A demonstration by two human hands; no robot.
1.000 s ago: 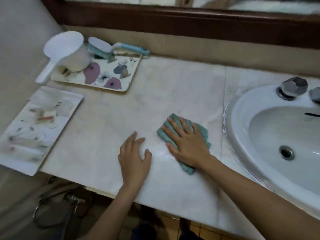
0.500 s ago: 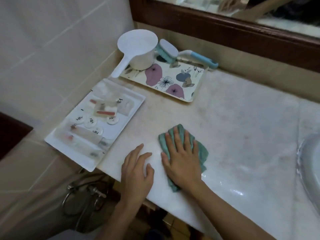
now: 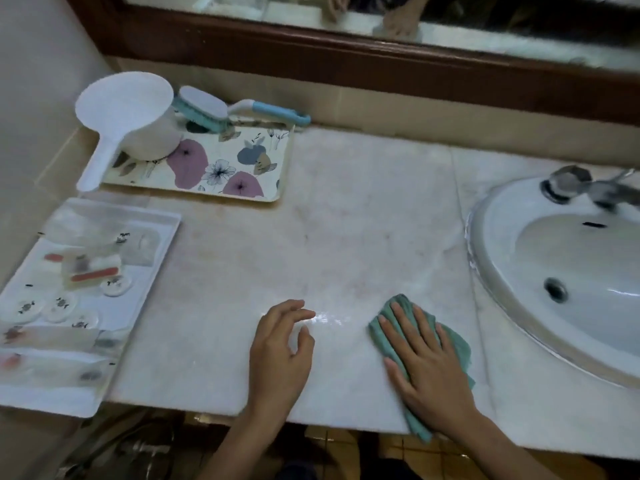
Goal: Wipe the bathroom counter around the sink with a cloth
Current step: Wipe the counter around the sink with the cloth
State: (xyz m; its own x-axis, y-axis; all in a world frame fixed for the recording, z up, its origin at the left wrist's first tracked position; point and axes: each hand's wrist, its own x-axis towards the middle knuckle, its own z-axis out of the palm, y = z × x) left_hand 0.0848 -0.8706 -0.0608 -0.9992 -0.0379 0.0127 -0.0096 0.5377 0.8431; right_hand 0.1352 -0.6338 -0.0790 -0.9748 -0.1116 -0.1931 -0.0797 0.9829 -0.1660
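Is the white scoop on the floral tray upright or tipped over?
Tipped. The white scoop lies on its side on the floral tray, mouth facing the camera, handle hanging past the tray's edge.

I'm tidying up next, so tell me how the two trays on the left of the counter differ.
The floral tray has a purple and blue flower print; the white tray is plain. The floral tray sits at the back by the wall and carries a white scoop and a blue-handled brush; the white tray lies nearer the front edge, overhanging it, and holds small wrapped toiletries. Both are rectangular and rest on the marble counter.
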